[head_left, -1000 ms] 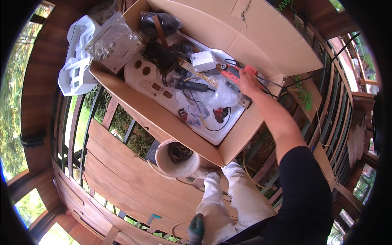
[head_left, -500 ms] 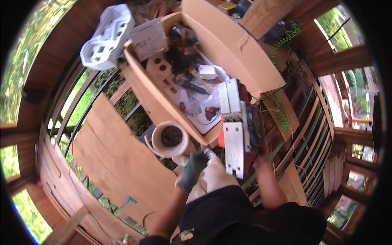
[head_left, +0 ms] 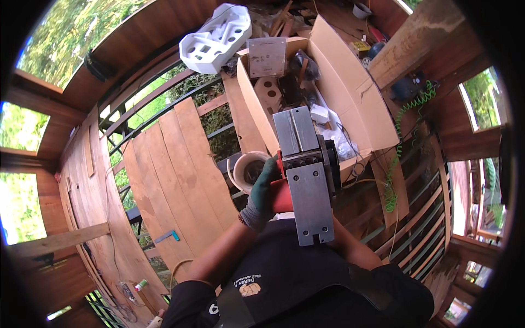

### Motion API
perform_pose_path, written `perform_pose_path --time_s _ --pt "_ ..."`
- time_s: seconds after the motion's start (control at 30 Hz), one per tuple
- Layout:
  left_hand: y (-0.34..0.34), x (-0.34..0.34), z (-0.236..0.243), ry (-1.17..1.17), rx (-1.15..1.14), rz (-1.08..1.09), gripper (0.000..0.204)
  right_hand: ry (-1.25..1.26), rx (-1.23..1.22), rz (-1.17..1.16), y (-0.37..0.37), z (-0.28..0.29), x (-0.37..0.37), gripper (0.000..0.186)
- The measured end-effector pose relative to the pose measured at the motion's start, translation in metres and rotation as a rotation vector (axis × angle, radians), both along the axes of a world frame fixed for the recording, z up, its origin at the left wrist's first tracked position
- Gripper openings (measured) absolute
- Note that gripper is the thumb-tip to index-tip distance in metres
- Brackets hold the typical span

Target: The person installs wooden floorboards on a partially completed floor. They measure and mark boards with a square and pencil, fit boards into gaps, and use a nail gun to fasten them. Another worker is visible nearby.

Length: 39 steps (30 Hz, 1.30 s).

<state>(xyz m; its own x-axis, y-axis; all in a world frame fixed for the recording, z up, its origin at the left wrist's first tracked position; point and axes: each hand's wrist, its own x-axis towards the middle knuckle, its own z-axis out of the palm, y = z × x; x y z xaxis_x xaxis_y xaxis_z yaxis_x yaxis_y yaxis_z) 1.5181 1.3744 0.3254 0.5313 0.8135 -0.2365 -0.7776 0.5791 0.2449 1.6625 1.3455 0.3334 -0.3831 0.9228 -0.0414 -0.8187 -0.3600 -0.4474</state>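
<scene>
Gloved left hand (head_left: 263, 192) clasped the electric planer's (head_left: 305, 177) red body; right hand, hidden beneath, grip untellable. Sole above looked heavy, rigid, slick; the body suited holding best.

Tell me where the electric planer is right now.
In the head view the electric planer is at centre, sole up, held by the gloved left hand, just before the open cardboard box.
</scene>
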Motion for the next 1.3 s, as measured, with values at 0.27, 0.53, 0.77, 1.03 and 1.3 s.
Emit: perform_pose_path --time_s 0.27,0.53,0.77,1.03,1.3 --pt "-0.011 0.002 0.021 -0.117 0.092 0.052 0.054 -0.064 0.073 0.019 0.004 0.017 0.004 0.054" --pt "-0.016 0.005 0.031 -0.044 0.119 0.036 0.053 -0.086 0.114 0.019 0.001 0.023 0.008 0.056" --pt "-0.018 0.004 0.031 0.057 0.141 0.023 0.057 -0.106 0.136 0.007 0.004 0.026 0.014 0.057" --pt "-0.023 -0.008 0.049 0.392 0.378 0.058 0.077 -0.107 0.148 0.009 0.008 0.022 0.014 0.059" --pt "-0.023 -0.019 0.053 0.518 0.441 0.051 0.082 -0.067 0.164 0.031 0.014 0.012 0.006 0.061"
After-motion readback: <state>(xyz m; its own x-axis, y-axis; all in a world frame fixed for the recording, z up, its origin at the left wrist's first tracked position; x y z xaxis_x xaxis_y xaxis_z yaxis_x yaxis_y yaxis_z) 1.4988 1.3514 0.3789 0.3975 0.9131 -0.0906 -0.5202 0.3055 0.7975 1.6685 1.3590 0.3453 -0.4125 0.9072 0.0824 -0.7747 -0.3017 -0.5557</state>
